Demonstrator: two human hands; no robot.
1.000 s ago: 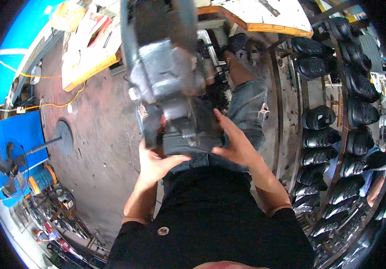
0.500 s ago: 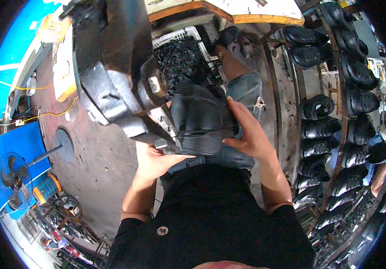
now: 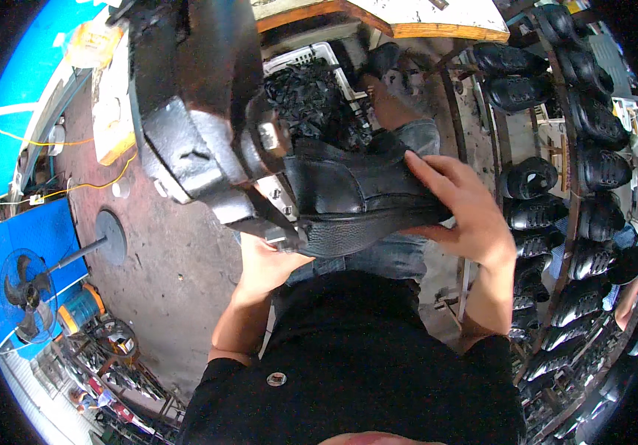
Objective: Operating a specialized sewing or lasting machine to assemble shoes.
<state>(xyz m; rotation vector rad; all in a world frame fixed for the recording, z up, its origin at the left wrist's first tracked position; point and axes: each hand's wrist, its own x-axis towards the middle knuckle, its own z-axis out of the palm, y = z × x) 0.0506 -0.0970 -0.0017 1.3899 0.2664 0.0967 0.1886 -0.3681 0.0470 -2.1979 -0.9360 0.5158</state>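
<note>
A black leather shoe (image 3: 363, 182) lies on its side across my lap area, its textured sole edge facing me. Its left end meets the working end of a dark metal machine (image 3: 200, 144) with a worn silver head. My right hand (image 3: 471, 215) grips the shoe's right end, thumb below and fingers over the top. Below the machine head, my left hand (image 3: 265, 268) is closed at the shoe's left end, its thumb along the lower edge. The machine hides most of the left fingers and the exact point of contact.
Beyond the shoe, a white crate (image 3: 328, 53) holds black scraps (image 3: 308, 96). A wood-edged white table (image 3: 452, 18) stands at the far side. Racks of black shoes (image 3: 534, 211) line the right. At left are a standing fan (image 3: 28, 293) and a yellow cable (image 3: 104, 183).
The shoe has turned so that its side stretches out to the right. My right hand has moved right with its end, while my left hand stays by the machine head. The whole view has shifted slightly.
</note>
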